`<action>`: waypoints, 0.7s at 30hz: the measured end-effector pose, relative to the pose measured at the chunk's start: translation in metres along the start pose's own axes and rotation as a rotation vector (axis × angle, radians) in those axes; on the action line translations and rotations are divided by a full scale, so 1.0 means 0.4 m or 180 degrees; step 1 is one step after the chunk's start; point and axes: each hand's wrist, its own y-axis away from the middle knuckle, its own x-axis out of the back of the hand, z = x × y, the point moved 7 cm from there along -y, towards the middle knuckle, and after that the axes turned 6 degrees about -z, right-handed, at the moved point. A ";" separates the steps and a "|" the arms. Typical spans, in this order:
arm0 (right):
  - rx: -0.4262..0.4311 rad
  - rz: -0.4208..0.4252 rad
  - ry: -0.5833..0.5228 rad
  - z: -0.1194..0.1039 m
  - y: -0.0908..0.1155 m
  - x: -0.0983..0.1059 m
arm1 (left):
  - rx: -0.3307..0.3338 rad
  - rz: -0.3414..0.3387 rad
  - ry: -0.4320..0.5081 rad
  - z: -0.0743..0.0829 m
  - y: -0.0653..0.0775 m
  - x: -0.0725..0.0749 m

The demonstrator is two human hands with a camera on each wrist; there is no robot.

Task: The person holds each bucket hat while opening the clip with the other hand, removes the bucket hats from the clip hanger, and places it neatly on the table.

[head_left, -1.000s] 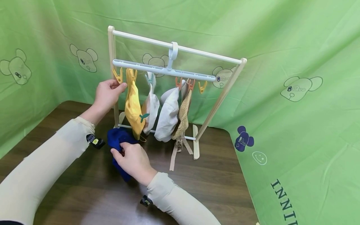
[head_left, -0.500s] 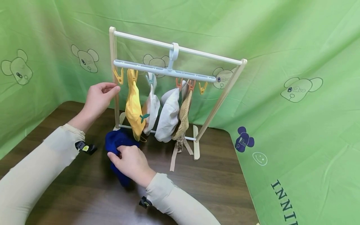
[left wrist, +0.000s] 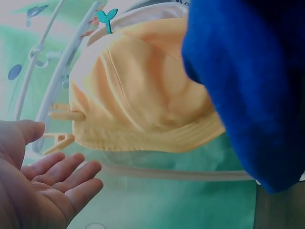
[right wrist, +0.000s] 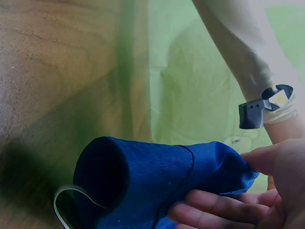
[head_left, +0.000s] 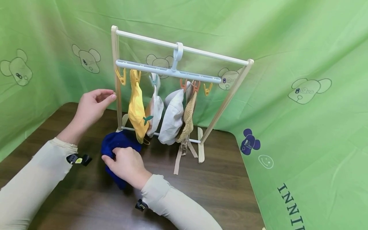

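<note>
My right hand pinches a blue cloth hat above the table, left of the rack. In the right wrist view the hat shows a round opening and a thin pale cord; thumb and fingers grip its gathered end. My left hand holds nothing, its fingers loosely bent beside the rack's left post. Above it hangs a vacant yellow clip on the pale blue clip hanger. A yellow hat with a green sprout hangs from the clip beside that one.
Two whitish hats, the front one plainer, and a tan knitted hat with trailing ribbons hang further right. Another vacant yellow clip is at the hanger's right end. The wooden rack stands on a brown table before green curtains.
My left hand has moved down and left, away from the leftmost yellow clip. My right hand has shifted slightly left with the blue hat in its grip.
</note>
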 end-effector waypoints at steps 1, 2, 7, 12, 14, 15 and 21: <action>-0.0003 -0.0025 0.0003 -0.001 -0.001 -0.003 | -0.0006 -0.0019 -0.0020 -0.004 0.006 0.001; -0.0001 -0.0044 0.0014 -0.003 -0.003 -0.005 | -0.0009 -0.0037 -0.0038 -0.008 0.011 0.003; 0.0059 -0.0101 0.0012 -0.016 -0.019 -0.014 | -0.0030 -0.0062 -0.0119 -0.038 0.032 0.021; 0.0112 -0.0219 0.0067 -0.033 -0.035 -0.031 | -0.0002 -0.0012 -0.0086 -0.057 0.051 0.044; 0.0120 -0.0253 0.0099 -0.039 -0.040 -0.039 | 0.0009 -0.0032 -0.0100 -0.060 0.059 0.050; 0.0114 -0.0258 0.0109 -0.042 -0.042 -0.043 | 0.0011 -0.0052 -0.0115 -0.061 0.063 0.052; 0.0064 -0.0245 0.0251 -0.053 -0.048 -0.067 | -0.0032 -0.0160 -0.0128 -0.078 0.079 0.053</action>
